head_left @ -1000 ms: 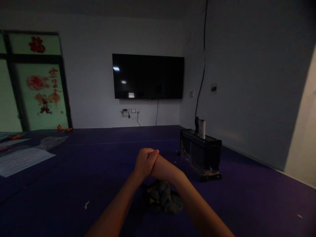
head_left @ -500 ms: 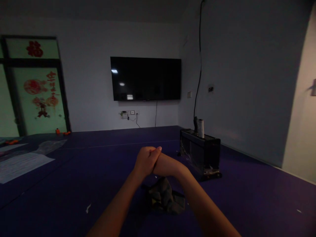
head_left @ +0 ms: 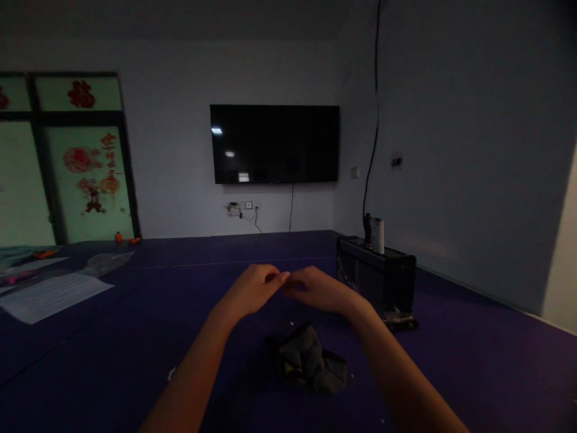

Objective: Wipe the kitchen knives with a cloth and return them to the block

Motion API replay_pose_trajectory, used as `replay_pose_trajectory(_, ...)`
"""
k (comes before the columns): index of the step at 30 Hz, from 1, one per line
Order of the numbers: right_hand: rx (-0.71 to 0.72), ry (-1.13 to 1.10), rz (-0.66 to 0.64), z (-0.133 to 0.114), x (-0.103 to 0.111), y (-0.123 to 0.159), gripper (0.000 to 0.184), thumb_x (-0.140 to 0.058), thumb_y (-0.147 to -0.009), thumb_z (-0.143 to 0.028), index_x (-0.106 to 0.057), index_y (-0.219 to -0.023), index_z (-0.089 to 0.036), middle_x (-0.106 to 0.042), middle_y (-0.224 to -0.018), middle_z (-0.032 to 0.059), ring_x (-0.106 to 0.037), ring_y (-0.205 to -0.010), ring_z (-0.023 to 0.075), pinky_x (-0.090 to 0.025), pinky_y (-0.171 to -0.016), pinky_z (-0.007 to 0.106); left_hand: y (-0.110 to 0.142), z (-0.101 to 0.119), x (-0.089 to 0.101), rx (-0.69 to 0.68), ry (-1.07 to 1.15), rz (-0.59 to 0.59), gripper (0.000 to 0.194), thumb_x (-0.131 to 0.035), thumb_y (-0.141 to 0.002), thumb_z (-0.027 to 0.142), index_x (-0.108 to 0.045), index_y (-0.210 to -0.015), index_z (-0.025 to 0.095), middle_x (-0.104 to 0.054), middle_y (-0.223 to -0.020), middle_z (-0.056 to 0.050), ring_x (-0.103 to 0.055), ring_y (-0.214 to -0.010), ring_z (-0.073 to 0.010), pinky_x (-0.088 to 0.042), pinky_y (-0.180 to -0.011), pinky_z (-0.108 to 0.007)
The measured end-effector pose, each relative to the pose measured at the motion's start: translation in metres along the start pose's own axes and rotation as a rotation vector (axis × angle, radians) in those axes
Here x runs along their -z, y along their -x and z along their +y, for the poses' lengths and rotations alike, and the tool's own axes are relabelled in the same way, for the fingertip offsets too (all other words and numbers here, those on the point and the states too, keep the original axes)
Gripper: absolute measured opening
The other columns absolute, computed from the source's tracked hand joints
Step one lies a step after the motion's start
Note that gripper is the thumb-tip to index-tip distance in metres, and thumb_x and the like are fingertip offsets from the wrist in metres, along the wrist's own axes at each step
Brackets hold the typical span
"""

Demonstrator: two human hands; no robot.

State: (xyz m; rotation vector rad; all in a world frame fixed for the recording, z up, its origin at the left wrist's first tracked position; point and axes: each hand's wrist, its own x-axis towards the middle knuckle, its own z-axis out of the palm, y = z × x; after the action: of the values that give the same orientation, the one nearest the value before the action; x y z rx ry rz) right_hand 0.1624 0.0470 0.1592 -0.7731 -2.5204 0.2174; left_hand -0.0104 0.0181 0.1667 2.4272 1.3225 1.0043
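My left hand (head_left: 256,287) is raised in the middle of the view, its fingers bent and a gap showing between thumb and fingers. Facing it, my right hand (head_left: 319,288) has loosely curved fingers, partly in shadow. The fingertips of both hands meet or nearly meet; whether they touch is hard to tell. Neither hand shows anything in its grasp. Below them on the purple floor surface (head_left: 189,337) lies a crumpled dark grey cloth item (head_left: 313,361) with a small yellow patch, apart from both hands.
A black box-shaped unit (head_left: 378,270) stands to the right, with a white cylinder (head_left: 377,236) on top. Printed paper sheets (head_left: 58,294) and clear plastic (head_left: 108,263) lie at the left. A television (head_left: 276,144) hangs on the far wall; a dark cable (head_left: 375,114) runs down the right wall.
My hands were clasped together and have come out of the clasp, with wrists and forearms wider apart. The view has turned slightly left, so the room appears shifted right.
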Motion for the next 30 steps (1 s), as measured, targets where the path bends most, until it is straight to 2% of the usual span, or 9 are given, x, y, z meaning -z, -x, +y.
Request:
replay_pose_trajectory(2,-0.039,0.11,0.266,0.018,0.013,0.004,0.026,-0.051,-0.078,-0.025,-0.062,-0.101,-0.018,-0.064,-0.1,0.0074,-0.057,-0.095,0.0219,-0.042,-0.083,0.035,0.001,-0.008,0.013,0.0,-0.022,0.094,0.04,-0.039,-0.078,0.049,-0.061,-0.068,0.016,-0.058,-0.061,0.0,-0.049,-0.056,-0.0126,-0.031,-0.052,-0.023)
replay_pose_trajectory(4,-0.14,0.276,0.616,0.039,0.026,0.011,0.031,-0.053,-0.077,-0.03,-0.061,-0.104,-0.016,-0.059,-0.109,0.0112,-0.045,-0.111,0.0272,-0.033,-0.092,0.043,0.001,-0.019,0.026,0.015,0.029,0.193,0.036,-0.043,-0.076,0.047,-0.062,-0.067,0.017,-0.062,-0.065,-0.002,-0.054,-0.061,-0.0146,-0.036,-0.057,-0.024)
replay_pose_trajectory(7,-0.357,0.409,1.196,0.067,0.041,0.029,0.048,-0.053,-0.076,-0.041,-0.051,-0.116,-0.014,-0.045,-0.125,0.0156,-0.037,-0.117,0.0305,-0.029,-0.093,0.049,0.002,-0.034,0.046,0.088,0.178,0.4,0.033,-0.047,-0.074,0.044,-0.064,-0.067,0.016,-0.065,-0.068,-0.006,-0.06,-0.065,-0.0167,-0.042,-0.063,-0.027)
replay_pose_trajectory(9,-0.515,0.462,1.451,0.08,0.047,0.043,0.062,-0.053,-0.074,-0.048,-0.044,-0.123,-0.012,-0.039,-0.129,0.0179,-0.031,-0.12,0.0318,-0.024,-0.095,0.051,0.005,-0.042,0.059,0.143,0.281,0.54,0.032,-0.049,-0.072,0.043,-0.063,-0.065,0.015,-0.065,-0.063,-0.006,-0.06,-0.061,-0.0165,-0.044,-0.06,-0.027)
replay_pose_trajectory(11,-0.648,0.46,1.525,0.089,0.048,0.056,0.081,-0.057,-0.066,-0.056,-0.037,-0.128,-0.008,-0.03,-0.134,0.0215,-0.024,-0.124,0.0337,-0.02,-0.098,0.05,0.009,-0.046,0.07,0.176,0.362,0.664,0.031,-0.051,-0.07,0.042,-0.062,-0.063,0.014,-0.064,-0.059,-0.005,-0.06,-0.055,-0.0155,-0.044,-0.055,-0.026)
replay_pose_trajectory(14,-0.851,0.307,1.524,0.101,0.045,0.07,0.103,-0.06,-0.056,-0.065,-0.025,-0.134,-0.007,-0.024,-0.136,0.0249,-0.019,-0.125,0.0366,-0.019,-0.098,0.05,0.016,-0.048,0.081,0.221,0.462,0.81,0.031,-0.052,-0.068,0.042,-0.061,-0.061,0.013,-0.062,-0.053,-0.003,-0.058,-0.049,-0.0142,-0.043,-0.049,-0.024)
replay_pose_trajectory(18,-0.99,0.15,1.494,0.117,0.032,0.075,0.114,-0.061,-0.049,-0.069,-0.016,-0.136,-0.012,-0.019,-0.138,0.0246,-0.016,-0.125,0.0388,-0.017,-0.096,0.056,0.02,-0.047,0.087,0.262,0.572,0.923,0.032,-0.052,-0.067,0.042,-0.059,-0.057,0.013,-0.059,-0.047,-0.002,-0.057,-0.043,-0.0136,-0.041,-0.043,-0.023)
replay_pose_trajectory(24,-1.029,0.12,1.509,0.135,0.017,0.076,0.116,-0.059,-0.046,-0.073,-0.014,-0.137,-0.014,-0.023,-0.137,0.024,-0.021,-0.124,0.039,-0.018,-0.093,0.06,0.021,-0.041,0.086,0.247,0.634,0.937,0.03,-0.054,-0.065,0.041,-0.059,-0.055,0.013,-0.059,-0.046,-0.002,-0.056,-0.041,-0.0141,-0.041,-0.041,-0.023)
replay_pose_trajectory(30,-0.943,0.172,1.547,0.141,0.015,0.079,0.107,-0.059,-0.05,-0.069,-0.024,-0.134,-0.012,-0.036,-0.13,0.0237,-0.029,-0.12,0.0372,-0.02,-0.091,0.061,0.019,-0.038,0.082,0.255,0.634,0.881,0.03,-0.053,-0.065,0.041,-0.059,-0.057,0.013,-0.059,-0.046,-0.002,-0.056,-0.04,-0.0139,-0.041,-0.041,-0.023)
